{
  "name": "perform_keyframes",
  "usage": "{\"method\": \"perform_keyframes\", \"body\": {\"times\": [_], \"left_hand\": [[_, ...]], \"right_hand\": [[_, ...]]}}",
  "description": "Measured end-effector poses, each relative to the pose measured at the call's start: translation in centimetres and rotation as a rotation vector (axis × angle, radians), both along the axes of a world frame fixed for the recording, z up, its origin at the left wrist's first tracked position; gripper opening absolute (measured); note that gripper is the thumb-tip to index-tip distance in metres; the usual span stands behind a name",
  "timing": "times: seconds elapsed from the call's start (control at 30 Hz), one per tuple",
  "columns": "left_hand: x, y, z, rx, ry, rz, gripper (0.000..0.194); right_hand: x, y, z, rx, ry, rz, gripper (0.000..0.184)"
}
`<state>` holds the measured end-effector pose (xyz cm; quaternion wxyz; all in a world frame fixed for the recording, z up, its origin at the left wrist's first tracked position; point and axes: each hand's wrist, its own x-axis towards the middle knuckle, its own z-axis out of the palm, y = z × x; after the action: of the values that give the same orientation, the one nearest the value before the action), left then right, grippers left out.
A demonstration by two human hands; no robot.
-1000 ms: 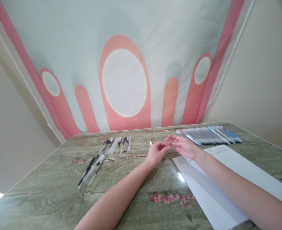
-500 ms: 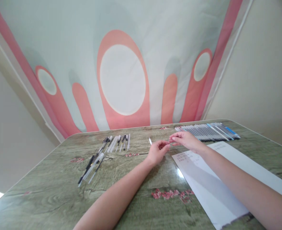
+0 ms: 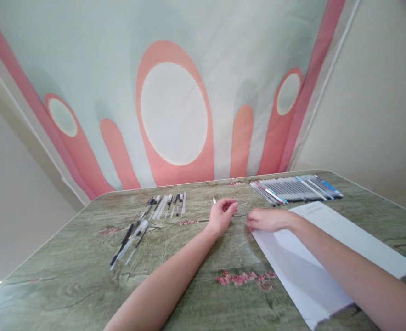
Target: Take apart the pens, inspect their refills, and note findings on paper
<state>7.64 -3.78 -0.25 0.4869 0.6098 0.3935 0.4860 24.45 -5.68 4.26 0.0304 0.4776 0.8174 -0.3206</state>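
My left hand (image 3: 222, 214) rests over the middle of the table, its fingers curled toward the thumb. A thin white pen-like piece (image 3: 214, 200) sticks out behind it; whether the hand holds it or it lies on the table, I cannot tell. Just to the right, my right hand (image 3: 264, 220) is closed in a pinch at the upper left corner of a white paper sheet (image 3: 299, 262). What sits between those fingertips is too small or hidden to name. My right forearm crosses above the sheet, covering part of it.
A row of pens (image 3: 285, 189), mostly grey with some blue and one reddish, lies at the back right. Pen parts (image 3: 160, 207), clear, white and black, lie at the left, with more pen pieces (image 3: 130, 241) nearer me. A patterned wall hanging (image 3: 223, 55) rises behind the table (image 3: 68, 266).
The hands, close together before, are now apart. My right hand has dropped toward me onto the sheet's corner, and my left hand has shifted slightly left. The view has shifted a little.
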Motion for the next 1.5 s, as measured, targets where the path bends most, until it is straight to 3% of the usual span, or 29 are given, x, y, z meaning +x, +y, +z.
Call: {"method": "perform_keyframes", "body": {"times": [0.1,0.2,0.37,0.43,0.6,0.7,0.9,1.23,1.5], "left_hand": [[0.0,0.1,-0.2,0.009,-0.001,0.007,0.029],[0.0,0.2,-0.3,0.019,0.001,0.012,0.029],[-0.1,0.2,-0.3,0.048,0.029,0.021,0.029],[-0.2,0.2,-0.4,0.065,0.046,0.023,0.029],[-0.2,0.4,-0.7,0.109,0.097,0.052,0.027],[-0.2,0.3,-0.8,0.131,0.138,0.062,0.025],[-0.1,0.0,-0.7,0.123,0.110,0.016,0.024],[-0.2,-0.3,-0.6,0.174,0.211,0.046,0.019],[-0.2,-0.3,-0.7,0.143,0.176,0.033,0.020]], "right_hand": [[-0.1,-0.2,-0.1,0.109,-0.084,0.068,0.031],[-0.4,-0.7,-0.4,0.112,-0.135,0.078,0.027],[-1.1,-1.1,-0.6,0.059,-0.012,0.067,0.015],[-1.1,-0.8,-0.4,-0.062,0.146,0.011,0.014],[0.4,0.3,0.2,-0.539,0.655,-0.205,0.020],[1.3,1.0,0.3,-0.604,0.834,-0.297,0.023],[2.1,2.0,-0.2,-0.470,0.947,-0.455,0.027],[1.7,2.4,-0.4,-0.274,1.011,-0.518,0.028],[1.3,1.3,1.1,-0.057,0.689,-0.398,0.039]]}}
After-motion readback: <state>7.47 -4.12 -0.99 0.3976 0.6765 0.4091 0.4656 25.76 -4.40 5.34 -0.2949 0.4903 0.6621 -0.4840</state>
